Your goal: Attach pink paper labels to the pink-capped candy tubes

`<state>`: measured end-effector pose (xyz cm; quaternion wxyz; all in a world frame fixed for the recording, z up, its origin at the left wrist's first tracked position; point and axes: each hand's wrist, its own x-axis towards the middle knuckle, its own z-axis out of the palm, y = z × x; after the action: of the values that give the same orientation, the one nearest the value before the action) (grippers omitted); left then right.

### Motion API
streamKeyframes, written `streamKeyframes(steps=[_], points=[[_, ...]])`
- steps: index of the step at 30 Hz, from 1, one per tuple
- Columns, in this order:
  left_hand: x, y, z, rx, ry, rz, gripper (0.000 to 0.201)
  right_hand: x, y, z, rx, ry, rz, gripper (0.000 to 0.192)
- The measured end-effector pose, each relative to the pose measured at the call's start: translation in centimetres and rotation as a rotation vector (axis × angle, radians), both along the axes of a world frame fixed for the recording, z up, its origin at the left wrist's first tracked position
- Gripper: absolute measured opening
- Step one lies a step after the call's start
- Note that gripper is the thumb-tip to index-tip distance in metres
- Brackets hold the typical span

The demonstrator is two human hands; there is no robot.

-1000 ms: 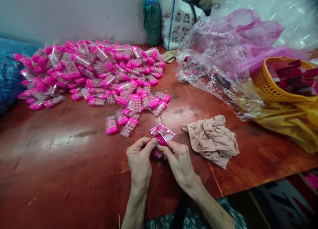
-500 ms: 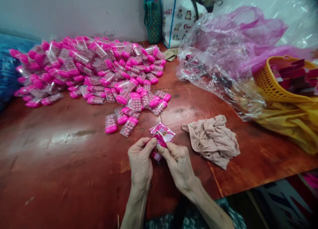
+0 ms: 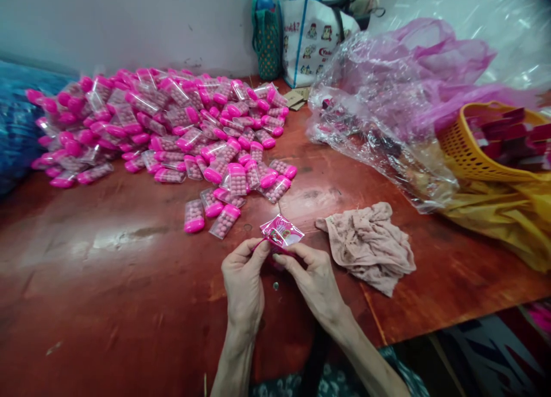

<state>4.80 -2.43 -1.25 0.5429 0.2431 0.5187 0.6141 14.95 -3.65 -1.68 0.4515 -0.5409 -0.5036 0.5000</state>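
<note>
Between my two hands is a small dark pink printed card (image 3: 279, 249), seen nearly edge-on. My left hand (image 3: 245, 276) pinches its left end with thumb and forefinger. The right end is pinched by my right hand (image 3: 315, 282), whose fingers partly cover it. Just beyond the fingertips, shiny pink printed cards (image 3: 286, 229) lie on the table. Past these are loose clear packs (image 3: 224, 221) of small pink balls with bright pink caps, at the near edge of a large heap (image 3: 172, 110) of the same packs.
A crumpled beige cloth (image 3: 370, 245) lies right of my hands on the red-brown table (image 3: 142, 294). Farther right are clear plastic wrapping (image 3: 344, 93) and a yellow basket (image 3: 469, 144) of dark pink pieces. A white printed bag (image 3: 310, 47) stands against the wall.
The held card has tipped from showing its printed face to nearly edge-on, and my right fingers have shifted on it. The whole view has moved slightly.
</note>
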Motion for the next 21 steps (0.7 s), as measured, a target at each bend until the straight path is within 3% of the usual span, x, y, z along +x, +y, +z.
streamKeyframes(steps=[5,10,14,17,21], points=[[0.1,0.2,0.0,-0.008,-0.029,0.028,0.014,0.0,0.0,-0.2,0.058,-0.074,-0.054,0.016],[0.1,0.3,0.0,-0.036,0.02,0.033,0.017,0.1,0.0,0.4,0.144,-0.185,-0.007,0.028],[0.0,0.0,0.3,0.041,0.239,0.054,0.032,0.3,0.2,0.2,0.193,-0.257,0.025,0.033],[-0.3,-0.3,0.4,0.112,0.437,0.075,0.021,0.3,0.3,0.0,0.22,-0.282,0.042,0.034],[-1.7,-0.3,0.5,0.105,0.351,-0.106,0.014,0.5,0.3,0.0,0.256,-0.321,0.094,0.027]])
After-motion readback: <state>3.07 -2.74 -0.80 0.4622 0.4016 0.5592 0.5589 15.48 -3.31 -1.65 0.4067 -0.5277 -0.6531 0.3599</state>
